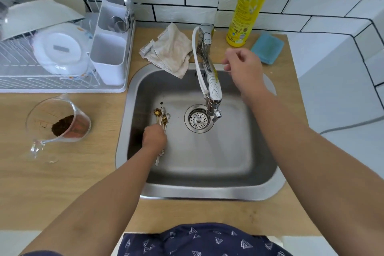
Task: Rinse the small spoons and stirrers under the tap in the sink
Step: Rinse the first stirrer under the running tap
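Several small gold and silver spoons and stirrers lie bunched on the left floor of the steel sink. My left hand is down in the basin, fingers curled round their handles, whose ends stick out below the hand. The chrome tap reaches over the basin with its spout above the drain; no water shows. My right hand hovers just right of the tap, fingers loosely curled, holding nothing.
A white dish rack with plates and a cutlery holder stands at the left. A glass jug with coffee grounds sits on the wooden counter. A stained cloth, a yellow dish-soap bottle and a blue sponge sit behind the sink.
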Tool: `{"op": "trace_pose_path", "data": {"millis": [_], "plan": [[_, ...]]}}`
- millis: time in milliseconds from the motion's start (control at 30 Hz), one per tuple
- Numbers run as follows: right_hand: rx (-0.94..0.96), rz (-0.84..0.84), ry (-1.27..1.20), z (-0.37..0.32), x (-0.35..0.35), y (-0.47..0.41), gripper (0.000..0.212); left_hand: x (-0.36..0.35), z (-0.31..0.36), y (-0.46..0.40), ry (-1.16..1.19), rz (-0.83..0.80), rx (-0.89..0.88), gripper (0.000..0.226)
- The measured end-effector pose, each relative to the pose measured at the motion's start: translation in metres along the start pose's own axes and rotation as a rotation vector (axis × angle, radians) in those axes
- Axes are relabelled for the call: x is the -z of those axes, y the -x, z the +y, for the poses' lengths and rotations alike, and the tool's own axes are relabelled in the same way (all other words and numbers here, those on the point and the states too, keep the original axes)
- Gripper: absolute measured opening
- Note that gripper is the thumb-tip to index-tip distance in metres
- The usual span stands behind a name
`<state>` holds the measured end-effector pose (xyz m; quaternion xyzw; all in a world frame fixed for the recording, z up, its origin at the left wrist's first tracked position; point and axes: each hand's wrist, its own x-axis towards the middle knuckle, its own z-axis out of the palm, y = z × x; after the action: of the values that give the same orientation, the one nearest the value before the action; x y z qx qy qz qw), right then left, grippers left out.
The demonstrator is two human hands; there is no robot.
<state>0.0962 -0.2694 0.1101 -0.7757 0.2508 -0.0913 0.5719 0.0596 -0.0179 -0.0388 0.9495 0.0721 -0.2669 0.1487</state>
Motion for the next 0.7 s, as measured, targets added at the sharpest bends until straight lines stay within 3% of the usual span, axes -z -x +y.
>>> {"op": "trace_pose_path", "data": {"millis": [300, 467, 700], "plan": [[-0.325, -0.291, -0.319, -0.049, -0.035, -0.037, 0.019, -0.004, 0.011, 0.041, 0.334, 0.003, -0.133, 0.014], [-0.306, -0.271, -0.308, -0.047, -0.041, -0.033, 0.027, -0.011, 0.017, 0.058, 0.591, -0.047, -0.175, 0.006], [-0.263, -0.221, -0.263, -0.048, -0.046, -0.032, 0.029, -0.02, 0.011, 0.071, 0.713, -0.075, -0.176, 0.004]]}}
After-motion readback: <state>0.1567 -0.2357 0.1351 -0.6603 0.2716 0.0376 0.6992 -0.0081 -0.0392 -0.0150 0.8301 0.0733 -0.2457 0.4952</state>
